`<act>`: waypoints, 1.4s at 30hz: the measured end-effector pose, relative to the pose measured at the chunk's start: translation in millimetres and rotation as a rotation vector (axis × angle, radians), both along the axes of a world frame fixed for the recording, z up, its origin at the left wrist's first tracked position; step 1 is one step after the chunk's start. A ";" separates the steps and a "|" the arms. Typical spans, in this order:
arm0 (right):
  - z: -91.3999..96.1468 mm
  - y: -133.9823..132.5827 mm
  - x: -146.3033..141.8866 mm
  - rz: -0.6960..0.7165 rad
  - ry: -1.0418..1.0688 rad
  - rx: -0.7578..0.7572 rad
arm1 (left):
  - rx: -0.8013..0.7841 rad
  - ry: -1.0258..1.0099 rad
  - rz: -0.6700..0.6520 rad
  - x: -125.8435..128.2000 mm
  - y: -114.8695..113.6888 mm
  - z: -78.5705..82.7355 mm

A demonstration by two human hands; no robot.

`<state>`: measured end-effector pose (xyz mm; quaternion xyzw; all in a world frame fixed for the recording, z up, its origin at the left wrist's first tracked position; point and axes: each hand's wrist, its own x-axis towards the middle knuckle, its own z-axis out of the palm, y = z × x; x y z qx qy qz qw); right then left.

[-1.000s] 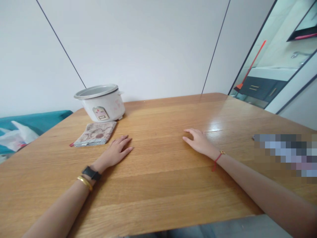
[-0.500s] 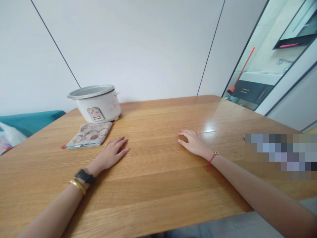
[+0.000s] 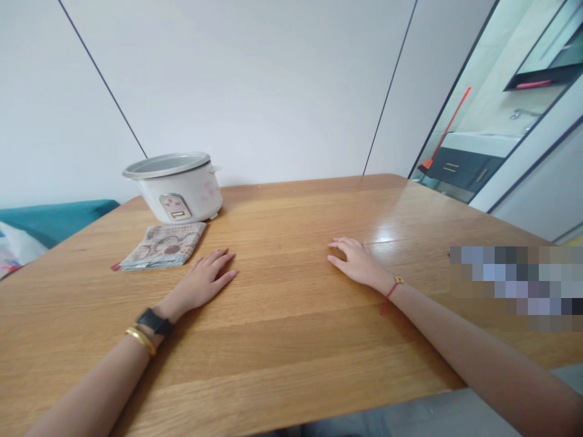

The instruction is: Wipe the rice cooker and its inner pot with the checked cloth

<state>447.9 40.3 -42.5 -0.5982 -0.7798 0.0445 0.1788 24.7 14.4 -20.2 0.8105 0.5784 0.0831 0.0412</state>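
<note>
My left hand [image 3: 207,280] lies palm down on the wooden table [image 3: 277,303], fingers stretched and thumb apart, holding nothing. Just beyond its fingers is a folded towel [image 3: 164,244] with a brown checked and flower pattern. Behind the towel stands a white rice cooker [image 3: 182,193] with no lid on it, its grey rim tilted toward my view; the inside bottom is hidden. My right hand [image 3: 355,261] rests on the table to the right of the middle, fingers loosely spread, with nothing in it.
A pale panelled wall [image 3: 273,85] rises behind the table. At the right edge a blurred-out patch [image 3: 514,282] hides something. Through a doorway an orange broom [image 3: 449,130] leans by a sink cabinet [image 3: 462,167]. Teal upholstery [image 3: 64,218] and a white plastic bag [image 3: 18,246] are at the left.
The view has shifted very slightly. Both hands stay in place on the table, and neither the towel nor the rice cooker has moved.
</note>
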 end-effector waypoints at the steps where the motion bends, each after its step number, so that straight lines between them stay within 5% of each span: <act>1: 0.3 -0.1 0.0 0.001 -0.002 -0.001 | 0.000 -0.001 -0.001 -0.4 0.1 -0.3; 42: -3.6 2.0 3.0 0.027 0.009 0.018 | 0.045 0.017 -0.031 -2.8 1.7 -5.5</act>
